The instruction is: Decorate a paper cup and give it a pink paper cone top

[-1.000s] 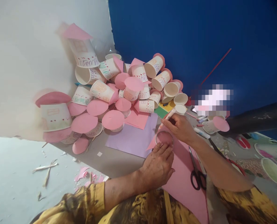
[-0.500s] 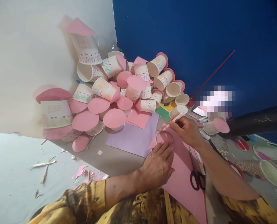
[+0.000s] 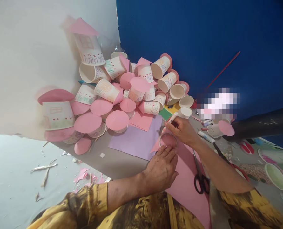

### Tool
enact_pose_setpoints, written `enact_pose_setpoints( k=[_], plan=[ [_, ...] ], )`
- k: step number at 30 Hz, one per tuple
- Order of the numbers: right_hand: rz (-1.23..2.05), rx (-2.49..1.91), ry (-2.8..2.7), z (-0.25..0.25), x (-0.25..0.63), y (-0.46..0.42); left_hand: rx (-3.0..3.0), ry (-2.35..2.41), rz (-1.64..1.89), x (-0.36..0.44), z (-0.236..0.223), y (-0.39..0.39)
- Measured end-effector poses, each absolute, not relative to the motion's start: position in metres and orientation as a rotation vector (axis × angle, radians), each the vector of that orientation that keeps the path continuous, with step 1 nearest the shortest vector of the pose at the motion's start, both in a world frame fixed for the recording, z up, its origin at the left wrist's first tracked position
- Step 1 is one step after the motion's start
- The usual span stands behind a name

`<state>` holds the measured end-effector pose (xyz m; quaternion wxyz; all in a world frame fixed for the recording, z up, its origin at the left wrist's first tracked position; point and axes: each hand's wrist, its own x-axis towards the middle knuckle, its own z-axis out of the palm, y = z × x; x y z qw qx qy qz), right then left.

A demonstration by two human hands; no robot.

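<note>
My left hand (image 3: 160, 167) lies with its fingers flat over the near rim of a thin round ring (image 3: 159, 142), pressing it on a pink paper sheet (image 3: 187, 190). Pink paper shows through the ring's middle. My right hand (image 3: 183, 129) grips a white marker (image 3: 173, 117) between thumb and fingers. The marker slants, with its lower end pointing at the ring's far rim; whether the tip touches the paper I cannot tell. Black-handled scissors (image 3: 200, 178) lie on the pink sheet, right of my left hand.
Decorated paper cups with pink paper roofs (image 3: 117, 120) pile up against the walls. A lilac sheet (image 3: 136, 140) lies left of my hands. On the right are a capped marker (image 3: 206, 136), red-handled scissors (image 3: 240, 171) and a cup on its side (image 3: 276, 176). Paper scraps (image 3: 84, 175) litter the left.
My right hand and the marker have shifted left along the ring's far side, and the marker stands more upright. My left hand and the ring stay in place.
</note>
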<state>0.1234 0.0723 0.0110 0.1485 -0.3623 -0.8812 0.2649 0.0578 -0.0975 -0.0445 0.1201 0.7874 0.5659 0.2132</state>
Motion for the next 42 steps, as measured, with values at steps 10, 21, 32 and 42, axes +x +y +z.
enact_pose_setpoints(
  k=[10, 21, 32, 42],
  plan=[
    [0.648, -0.990, -2.691, 0.003, 0.117, 0.081, 2.290, 1.654, 0.631, 0.059, -0.047, -0.098],
    [0.554, -1.244, -2.516, -0.001, 0.158, 0.081, 2.255, 1.639, 0.617, 0.060, -0.046, -0.096],
    [0.652, -1.367, -2.204, -0.009, 0.215, 0.031, 2.125, 1.594, 0.726, 0.061, -0.044, -0.095],
    [0.730, -1.308, -2.140, -0.012, 0.215, -0.015, 2.090, 1.634, 0.878, 0.062, -0.044, -0.095]
  ],
)
